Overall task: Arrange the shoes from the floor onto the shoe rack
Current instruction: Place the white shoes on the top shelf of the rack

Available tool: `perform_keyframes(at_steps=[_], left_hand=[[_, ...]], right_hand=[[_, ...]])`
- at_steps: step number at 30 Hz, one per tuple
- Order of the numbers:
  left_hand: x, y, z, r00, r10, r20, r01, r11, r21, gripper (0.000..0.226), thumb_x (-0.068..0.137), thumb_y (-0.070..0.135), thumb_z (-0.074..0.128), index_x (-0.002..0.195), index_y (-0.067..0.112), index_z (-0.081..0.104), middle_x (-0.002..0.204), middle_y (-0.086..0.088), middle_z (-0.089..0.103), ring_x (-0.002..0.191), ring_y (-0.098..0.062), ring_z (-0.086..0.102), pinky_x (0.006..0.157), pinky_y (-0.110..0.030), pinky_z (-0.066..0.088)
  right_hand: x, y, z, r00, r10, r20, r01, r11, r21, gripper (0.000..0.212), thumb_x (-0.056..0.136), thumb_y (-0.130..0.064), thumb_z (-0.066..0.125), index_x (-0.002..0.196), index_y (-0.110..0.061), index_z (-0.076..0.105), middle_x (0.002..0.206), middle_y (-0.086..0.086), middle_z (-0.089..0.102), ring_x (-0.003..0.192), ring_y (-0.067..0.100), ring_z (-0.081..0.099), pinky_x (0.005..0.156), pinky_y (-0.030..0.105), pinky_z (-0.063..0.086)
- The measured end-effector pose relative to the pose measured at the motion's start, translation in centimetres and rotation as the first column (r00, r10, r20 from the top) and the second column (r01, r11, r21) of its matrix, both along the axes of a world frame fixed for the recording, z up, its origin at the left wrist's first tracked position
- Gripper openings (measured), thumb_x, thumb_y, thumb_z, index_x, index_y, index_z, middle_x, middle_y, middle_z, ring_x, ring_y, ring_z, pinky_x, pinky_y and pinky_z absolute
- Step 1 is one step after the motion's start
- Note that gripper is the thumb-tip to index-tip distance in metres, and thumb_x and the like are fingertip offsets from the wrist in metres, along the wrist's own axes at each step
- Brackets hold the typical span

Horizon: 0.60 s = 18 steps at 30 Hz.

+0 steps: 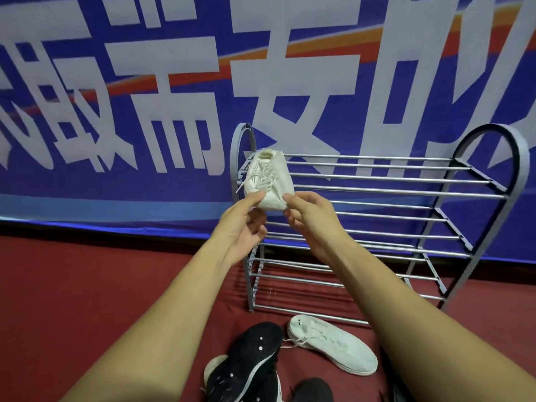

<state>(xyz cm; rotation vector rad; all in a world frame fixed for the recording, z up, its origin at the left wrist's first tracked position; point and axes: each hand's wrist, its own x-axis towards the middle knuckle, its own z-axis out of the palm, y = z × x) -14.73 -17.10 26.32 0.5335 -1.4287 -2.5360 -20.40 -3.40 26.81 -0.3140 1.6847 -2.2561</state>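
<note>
- At the far left end of the top shelf of the shoe rack (374, 181), a white laced shoe (268, 181) rests on the metal rods, its toe pointing toward the near side and its opening toward the banner.
- Left hand (246, 224) reaches in from the near left; its thumb and fingers pinch the left side of that shoe's toe.
- Right hand (310, 219) comes in from the near right; its thumb and forefinger are closed narrowly on the right side of the same toe, the other fingers curled underneath.
- Both bare forearms stretch from the near edge up to the rack, meeting at the shoe.
- The rack is grey, with arched end frames and several tiers of silver rods; the tiers below the top one and the right part of the top tier carry no shoes.
- On the red floor (72, 285) just in front of the rack lies a second white shoe (333, 343), on its side and angled to the right, laces trailing left.
- Left of it, a black shoe (246, 361) lies sole up, small white dots on the sole, partly over a pale shoe whose edge shows at its left.
- Another dark shoe (314, 390) is cut off by the near edge.
- Behind the rack hangs a blue banner (145, 97) with large white characters and an orange stripe.
</note>
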Motion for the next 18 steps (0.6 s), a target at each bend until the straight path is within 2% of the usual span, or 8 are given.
perform_keyframes(at_steps=[4,10,14,18], left_hand=[[-1.0,-0.2,-0.1,1.0,0.016,-0.015,-0.015,0.998,0.056,0.011,0.08,0.021,0.077,0.082,0.019,0.066,0.077,0.0,0.066,0.067,-0.008,0.052,0.059,-0.022,0.035],[-2.5,-0.8,-0.6,0.991,0.135,-0.015,-0.134,0.988,0.08,0.014,0.079,0.014,0.076,0.091,0.015,0.069,0.092,-0.003,0.069,0.069,-0.008,0.057,0.056,-0.021,0.035],[-4.0,-1.4,-0.9,0.977,0.212,-0.017,-0.209,0.974,0.09,0.017,0.081,0.017,0.077,0.096,0.015,0.069,0.102,-0.004,0.071,0.075,-0.008,0.061,0.055,-0.021,0.035],[-5.7,-2.0,-1.4,0.98,0.2,-0.023,-0.199,0.979,0.042,0.022,0.079,0.025,0.079,0.099,0.017,0.07,0.107,-0.004,0.073,0.086,-0.01,0.061,0.055,-0.022,0.036]], right_hand=[[-0.8,-1.3,-0.6,1.0,-0.013,0.011,0.013,1.0,-0.022,0.026,0.092,-0.018,0.067,0.115,-0.006,0.06,0.093,0.01,0.07,0.076,0.015,0.062,0.062,0.024,0.048],[-1.8,-3.5,-1.0,0.999,-0.035,0.022,0.037,0.997,-0.075,0.019,0.094,-0.016,0.065,0.113,-0.016,0.062,0.089,0.006,0.066,0.084,0.022,0.057,0.065,0.029,0.044],[-2.5,-4.9,-1.5,0.998,-0.046,0.05,0.05,0.994,-0.095,0.04,0.095,-0.018,0.065,0.132,-0.021,0.051,0.089,-0.006,0.068,0.082,0.011,0.062,0.071,0.026,0.049],[-3.8,-5.6,-1.5,0.996,-0.082,0.032,0.083,0.995,-0.048,0.035,0.093,-0.022,0.067,0.126,-0.02,0.055,0.097,-0.004,0.071,0.08,0.008,0.063,0.072,0.027,0.05]])
